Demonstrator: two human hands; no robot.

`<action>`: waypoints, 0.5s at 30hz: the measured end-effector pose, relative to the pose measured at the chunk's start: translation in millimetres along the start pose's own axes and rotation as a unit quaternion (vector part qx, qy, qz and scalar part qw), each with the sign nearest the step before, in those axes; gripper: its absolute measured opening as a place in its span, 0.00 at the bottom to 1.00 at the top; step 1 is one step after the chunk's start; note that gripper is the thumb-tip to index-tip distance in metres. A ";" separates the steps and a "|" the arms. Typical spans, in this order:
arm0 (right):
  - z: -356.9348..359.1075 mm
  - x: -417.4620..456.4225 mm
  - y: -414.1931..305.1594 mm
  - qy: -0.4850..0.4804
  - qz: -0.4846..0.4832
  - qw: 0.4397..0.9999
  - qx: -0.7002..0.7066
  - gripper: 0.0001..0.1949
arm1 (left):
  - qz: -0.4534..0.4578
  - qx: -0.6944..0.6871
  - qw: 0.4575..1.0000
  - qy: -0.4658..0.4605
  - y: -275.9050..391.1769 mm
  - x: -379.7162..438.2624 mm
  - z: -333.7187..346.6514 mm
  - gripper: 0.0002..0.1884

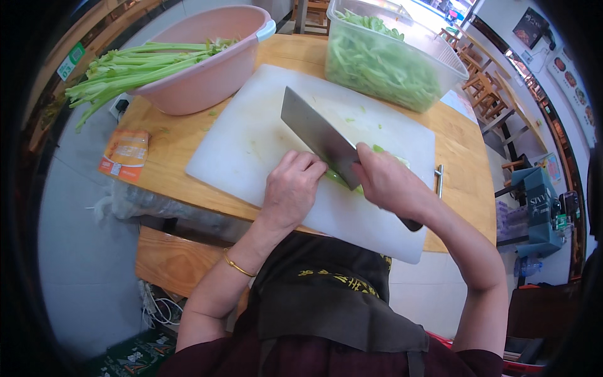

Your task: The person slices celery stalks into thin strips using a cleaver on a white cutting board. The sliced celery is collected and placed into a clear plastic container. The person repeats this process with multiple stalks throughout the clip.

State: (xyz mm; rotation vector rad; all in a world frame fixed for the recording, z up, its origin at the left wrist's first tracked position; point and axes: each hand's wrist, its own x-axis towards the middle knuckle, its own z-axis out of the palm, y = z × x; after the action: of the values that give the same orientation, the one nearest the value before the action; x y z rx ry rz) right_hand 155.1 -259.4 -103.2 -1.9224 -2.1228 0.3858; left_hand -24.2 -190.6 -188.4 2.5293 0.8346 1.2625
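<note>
My right hand (pixel 388 181) grips the dark handle of a broad cleaver (pixel 320 136). Its blade slants up and to the left over the white cutting board (pixel 235 136). Under the near end of the blade lies a green celery stalk (pixel 335 176). With curled fingers my left hand (pixel 294 184) holds the stalk's left end against the board. Part of the stalk is hidden behind the cleaver and my right hand. A few small green bits are scattered on the board, and some cut pieces (pixel 378 148) show just beyond my right hand.
Long celery stalks (pixel 146 63) hang over the left rim of a pink basin (pixel 212 87) at the back left. A clear plastic tub (pixel 391 70) of cut greens stands behind the board. The wooden table (pixel 464 188) has an orange packet (pixel 125 153) at its left edge.
</note>
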 end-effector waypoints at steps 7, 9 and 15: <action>-38.9 -16.0 -11.6 -0.095 0.069 0.993 -0.002 0.10 | 0.006 0.006 1.000 0.010 9.4 -2.5 9.3 0.04; -39.7 -30.8 -11.3 -0.098 0.042 0.994 -0.040 0.09 | -0.001 0.004 1.000 0.008 7.7 -3.3 10.2 0.05; -35.9 -36.9 -14.9 -0.111 0.058 0.992 -0.035 0.07 | -0.006 -0.064 0.998 0.000 -1.8 -5.6 4.1 0.06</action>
State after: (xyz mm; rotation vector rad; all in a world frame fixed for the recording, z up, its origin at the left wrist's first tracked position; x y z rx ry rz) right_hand 157.7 -296.5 -64.6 -2.1378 -2.1903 0.5802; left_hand -24.4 -191.9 -195.5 2.4194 0.7437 1.2706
